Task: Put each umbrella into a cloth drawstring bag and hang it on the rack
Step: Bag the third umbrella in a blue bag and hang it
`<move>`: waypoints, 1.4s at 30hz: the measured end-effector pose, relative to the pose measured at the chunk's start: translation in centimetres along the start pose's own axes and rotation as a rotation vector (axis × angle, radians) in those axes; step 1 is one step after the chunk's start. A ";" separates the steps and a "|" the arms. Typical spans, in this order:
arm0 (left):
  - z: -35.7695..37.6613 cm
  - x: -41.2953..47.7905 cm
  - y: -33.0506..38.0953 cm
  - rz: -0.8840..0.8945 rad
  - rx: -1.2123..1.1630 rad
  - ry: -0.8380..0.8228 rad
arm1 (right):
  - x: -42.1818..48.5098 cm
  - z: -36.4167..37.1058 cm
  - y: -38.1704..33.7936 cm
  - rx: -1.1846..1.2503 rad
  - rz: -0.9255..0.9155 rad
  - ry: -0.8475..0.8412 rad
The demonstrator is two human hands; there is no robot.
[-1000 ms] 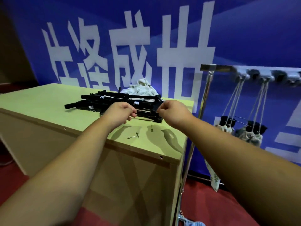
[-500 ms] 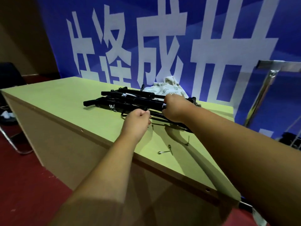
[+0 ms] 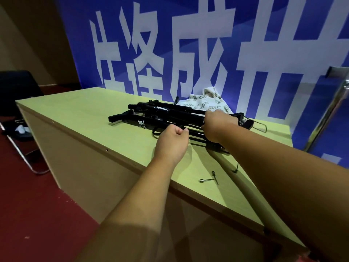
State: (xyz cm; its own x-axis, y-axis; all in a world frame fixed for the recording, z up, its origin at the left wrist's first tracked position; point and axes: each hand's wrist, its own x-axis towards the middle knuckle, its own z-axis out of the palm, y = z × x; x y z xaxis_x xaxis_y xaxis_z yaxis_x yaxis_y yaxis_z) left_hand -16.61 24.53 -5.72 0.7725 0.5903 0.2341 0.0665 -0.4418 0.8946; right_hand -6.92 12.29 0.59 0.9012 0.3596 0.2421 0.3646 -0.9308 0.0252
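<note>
One long table is carrying everything you are working with. The rack is showing only as a metal post at the right edge, well apart from the pile. The umbrellas are lying stacked lengthwise near the back, their thin wires and loops crossing one another. The bag is sitting crumpled just behind them, touching the stack. Your right hand is curling down over the stack and gripping it, though its fingertips are hidden. Your left hand is bunching into a fist, thumb and forefinger seemingly pinching a thin black piece at the stack's near edge. If you are lifting one umbrella out now, its wires are likely to be catching on its neighbours and dragging them, or the bag, off the table. Two pins are lying beside your right forearm, so a sweeping arm is risking knocking them to the floor.
</note>
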 end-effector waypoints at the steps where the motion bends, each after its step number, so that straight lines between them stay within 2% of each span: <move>1: 0.0 0.0 0.0 -0.001 0.005 -0.003 | -0.1 -0.1 0.1 0.015 0.011 0.037; 7: -0.2 -0.4 0.1 0.001 0.022 -0.042 | -0.1 -2.4 1.3 0.244 0.101 0.146; 13: -0.5 -0.6 0.3 0.006 -0.001 -0.068 | -1.4 -5.3 3.1 0.352 0.167 0.212; 19: -1.5 -1.8 0.9 -0.014 -0.022 -0.214 | -4.4 -8.0 6.3 0.551 0.219 0.246; 24: -1.8 -3.0 2.8 -0.077 0.042 -0.168 | -8.1 -9.3 9.3 0.606 0.274 0.261; 29: -1.7 -4.4 7.2 0.054 0.212 -0.206 | -11.0 -11.0 11.9 0.717 0.332 0.265; 35: -0.9 -5.6 13.5 0.186 0.260 -0.322 | -13.9 -12.4 14.4 0.676 0.363 0.297; 42: 0.9 -5.8 14.5 0.205 0.405 -0.333 | -15.3 -12.7 15.4 0.709 0.364 0.299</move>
State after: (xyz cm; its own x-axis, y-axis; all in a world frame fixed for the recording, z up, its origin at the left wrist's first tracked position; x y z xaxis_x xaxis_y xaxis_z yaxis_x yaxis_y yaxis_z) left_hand -19.55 14.12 5.58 0.9484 0.2490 0.1965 0.0804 -0.7879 0.6106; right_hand -18.04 -8.39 9.55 0.9272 -0.0798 0.3659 0.2143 -0.6881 -0.6932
